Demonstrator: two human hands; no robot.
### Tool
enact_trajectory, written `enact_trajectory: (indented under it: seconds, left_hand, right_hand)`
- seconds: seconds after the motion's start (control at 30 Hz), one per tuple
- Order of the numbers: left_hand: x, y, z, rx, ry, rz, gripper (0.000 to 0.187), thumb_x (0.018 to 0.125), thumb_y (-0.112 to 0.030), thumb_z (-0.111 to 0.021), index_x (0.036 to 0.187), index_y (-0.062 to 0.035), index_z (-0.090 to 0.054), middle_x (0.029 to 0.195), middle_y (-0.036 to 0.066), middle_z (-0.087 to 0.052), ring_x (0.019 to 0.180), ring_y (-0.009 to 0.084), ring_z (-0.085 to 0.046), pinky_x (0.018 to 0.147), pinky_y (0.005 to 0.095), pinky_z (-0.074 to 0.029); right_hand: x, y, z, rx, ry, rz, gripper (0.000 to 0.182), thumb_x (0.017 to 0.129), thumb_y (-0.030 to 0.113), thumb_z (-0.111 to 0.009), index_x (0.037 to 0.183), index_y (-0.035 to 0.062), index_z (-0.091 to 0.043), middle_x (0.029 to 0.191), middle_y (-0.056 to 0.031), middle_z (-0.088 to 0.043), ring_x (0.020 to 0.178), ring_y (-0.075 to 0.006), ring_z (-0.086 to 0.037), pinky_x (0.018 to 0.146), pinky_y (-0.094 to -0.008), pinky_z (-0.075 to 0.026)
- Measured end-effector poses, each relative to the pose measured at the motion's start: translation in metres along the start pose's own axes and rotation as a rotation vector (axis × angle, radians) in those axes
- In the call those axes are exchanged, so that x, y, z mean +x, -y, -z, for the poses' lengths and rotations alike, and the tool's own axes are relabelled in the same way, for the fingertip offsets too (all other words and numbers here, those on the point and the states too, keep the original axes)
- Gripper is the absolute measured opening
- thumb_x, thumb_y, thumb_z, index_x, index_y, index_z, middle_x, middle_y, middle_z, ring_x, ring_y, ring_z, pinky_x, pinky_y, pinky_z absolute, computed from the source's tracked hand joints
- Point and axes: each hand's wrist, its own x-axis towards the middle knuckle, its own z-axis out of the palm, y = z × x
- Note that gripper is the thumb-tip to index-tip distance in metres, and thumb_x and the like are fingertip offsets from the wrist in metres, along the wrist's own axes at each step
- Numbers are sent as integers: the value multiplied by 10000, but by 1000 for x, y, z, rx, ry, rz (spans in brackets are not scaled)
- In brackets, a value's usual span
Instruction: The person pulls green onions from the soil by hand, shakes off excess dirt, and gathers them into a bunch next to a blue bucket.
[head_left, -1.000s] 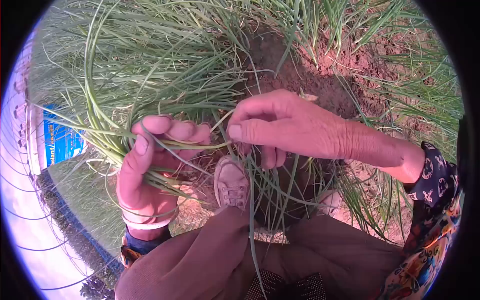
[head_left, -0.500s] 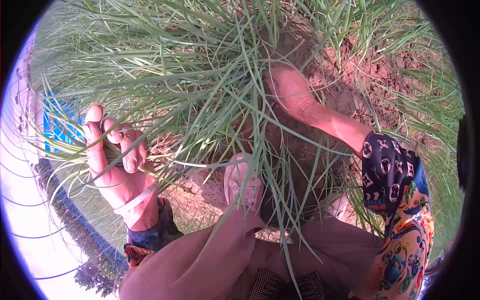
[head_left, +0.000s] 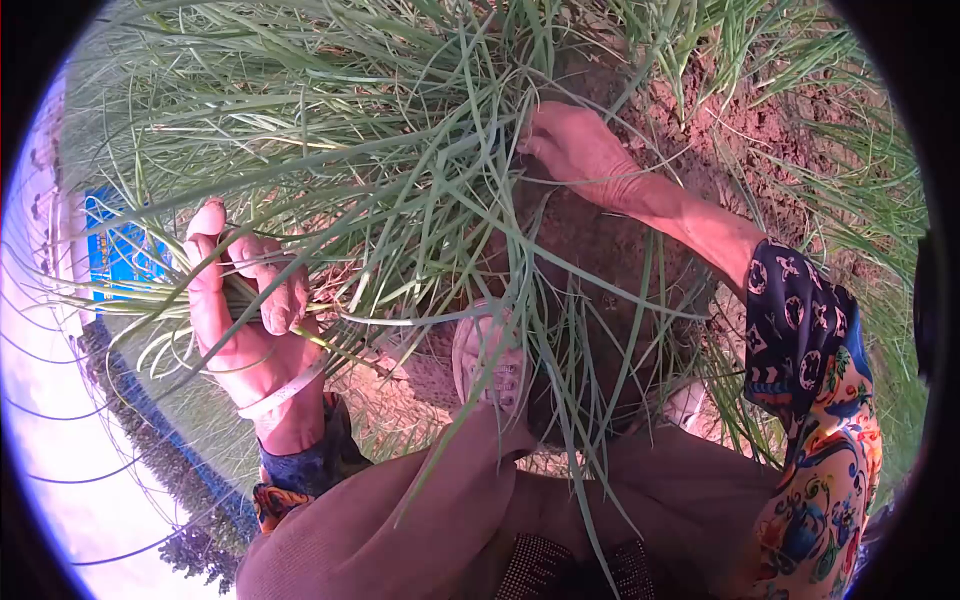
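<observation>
Brightly daylit just left of the shoe (head_left: 482, 350), blown out to white far left of it, shadowed on its right, fisheye-curved into black all around.

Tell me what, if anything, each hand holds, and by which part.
The left hand grips a bunch of green stalks partway along, stalks showing on both sides. The right hand is at the leaves; whether it grips any cannot be told.

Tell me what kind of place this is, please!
It looks like an outdoor vegetable field, maybe for green onions or something similar. Long, thin green leaves grow thickly, reddish-brown soil shows between the plants, and the left hand holds a bunch of green stalks.
</observation>
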Motion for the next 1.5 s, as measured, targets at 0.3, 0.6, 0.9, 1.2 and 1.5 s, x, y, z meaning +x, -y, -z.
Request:
enact_trajectory:
  seconds: [0.3, 0.6, 0.9, 1.2, 1.5]
  left_hand:
    - [2, 2, -6, 17, -13, 40, 313, 983, -235, -376, 1161, -7, -496, 678, 44, -505, 387, 88, -377, 356, 215, -332]
    - [8, 4, 5, -51, 50, 37, 318, 986, -245, -372, 1174, -6, -466, 739, 32, -521, 410, 63, -389, 391, 206, -346]
    - [7, 3, 2, -29, 21, 61, 318, 977, -252, -401, 1175, -12, -471, 756, 30, -528, 413, 66, -386, 402, 202, -348]
    - [9, 6, 4, 14, 1, 46, 333, 980, -265, -392, 1154, -4, -501, 698, 18, -506, 415, 66, -379, 407, 215, -338]
    - [9, 9, 13, -2, 107, 50, 348, 973, -280, -409, 1159, 2, -492, 706, 22, -510, 419, 73, -384, 406, 206, -333]
  right_hand:
    - [-17, -16, -15, -282, 198, 219, 154, 816, 89, -565, 939, -4, -560, 876, -179, -573, 839, -370, -574, 737, -425, -487]
    - [-6, 2, -11, -99, -17, -64, 170, 830, 127, -537, 914, -20, -553, 753, -224, -577, 733, -407, -572, 680, -467, -460]
    - [17, -5, -25, -221, 70, 94, 218, 803, 144, -571, 950, -17, -560, 873, -223, -598, 851, -421, -575, 745, -472, -476]
    - [-2, 4, -8, -172, 121, 74, 256, 888, 233, -503, 957, 1, -585, 808, -230, -586, 819, -395, -576, 756, -476, -463]
    - [5, 4, -24, -228, 383, 17, 204, 760, 137, -561, 904, 4, -619, 855, -213, -611, 851, -370, -604, 770, -463, -481]
